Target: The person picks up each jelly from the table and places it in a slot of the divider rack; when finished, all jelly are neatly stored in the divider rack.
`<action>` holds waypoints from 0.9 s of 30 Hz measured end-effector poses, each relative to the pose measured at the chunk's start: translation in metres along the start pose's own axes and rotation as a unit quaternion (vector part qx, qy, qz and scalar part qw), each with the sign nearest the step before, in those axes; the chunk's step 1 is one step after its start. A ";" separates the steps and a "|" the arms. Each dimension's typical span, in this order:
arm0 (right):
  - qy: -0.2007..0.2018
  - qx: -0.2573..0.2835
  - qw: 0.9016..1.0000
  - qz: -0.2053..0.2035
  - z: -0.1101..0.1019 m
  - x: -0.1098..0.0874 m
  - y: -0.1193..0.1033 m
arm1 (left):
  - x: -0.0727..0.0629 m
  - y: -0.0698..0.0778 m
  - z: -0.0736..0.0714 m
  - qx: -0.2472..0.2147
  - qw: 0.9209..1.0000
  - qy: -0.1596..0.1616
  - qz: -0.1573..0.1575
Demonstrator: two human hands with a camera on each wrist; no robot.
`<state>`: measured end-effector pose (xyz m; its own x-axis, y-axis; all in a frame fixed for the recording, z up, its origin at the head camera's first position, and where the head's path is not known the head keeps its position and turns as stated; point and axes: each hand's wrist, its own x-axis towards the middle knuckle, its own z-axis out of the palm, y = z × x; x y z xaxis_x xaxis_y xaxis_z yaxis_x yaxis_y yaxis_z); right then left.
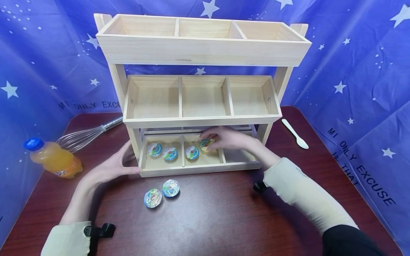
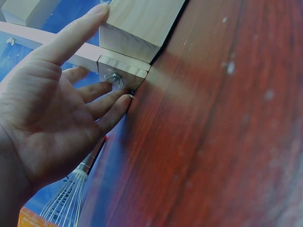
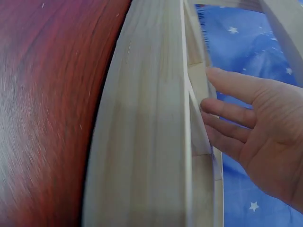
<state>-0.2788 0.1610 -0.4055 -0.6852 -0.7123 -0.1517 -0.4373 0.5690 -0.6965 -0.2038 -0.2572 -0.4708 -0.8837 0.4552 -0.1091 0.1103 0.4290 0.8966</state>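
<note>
well, from where i stand the right hand [image 1: 225,138] is over the middle section of the bottom tray [image 1: 198,171], at a small lidded cup [image 1: 205,145] that its fingers partly hide. close up at that wrist, thumb and fingers look relaxed and apart, with nothing visible pinched between them; whether a fingertip touches the cup, i can't tell. the left hand [image 1: 112,164] rests its thumb against the tray's front left corner, fingers loosely stretched beside the post [image 1: 135,142], not wrapped round anything.

a neighbouring cup [image 1: 192,152] sits near it in the same section, two cups [image 1: 155,149] lie in the left section, and a pair [image 1: 152,198] waits on the table [image 1: 224,213].

i'd guess these are light, with firm sides and a thin, shiny lid that may slip or dent, so they're best pinched by the rim from opposite sides. the wooden rack [image 1: 205,51] looks stiff but easily nudged; that corner seems a sensible place to steady it.
</note>
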 end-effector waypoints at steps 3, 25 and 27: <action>0.033 0.006 0.999 -0.001 0.003 -0.006 0.001 | 0.000 0.001 0.000 0.001 1.000 -0.001 0.001; 0.186 0.107 0.974 -0.079 0.046 -0.015 -0.021 | -0.001 0.002 0.001 0.011 1.000 0.004 -0.008; 0.187 0.111 0.973 -0.080 0.048 -0.015 -0.023 | -0.001 0.003 0.001 0.013 1.000 0.005 -0.010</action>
<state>-0.2305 0.1388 -0.4205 -0.8010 -0.5612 0.2085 -0.4477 0.3302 -0.8310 -0.2019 -0.2561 -0.4681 -0.8898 0.4396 -0.1223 0.1047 0.4576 0.8829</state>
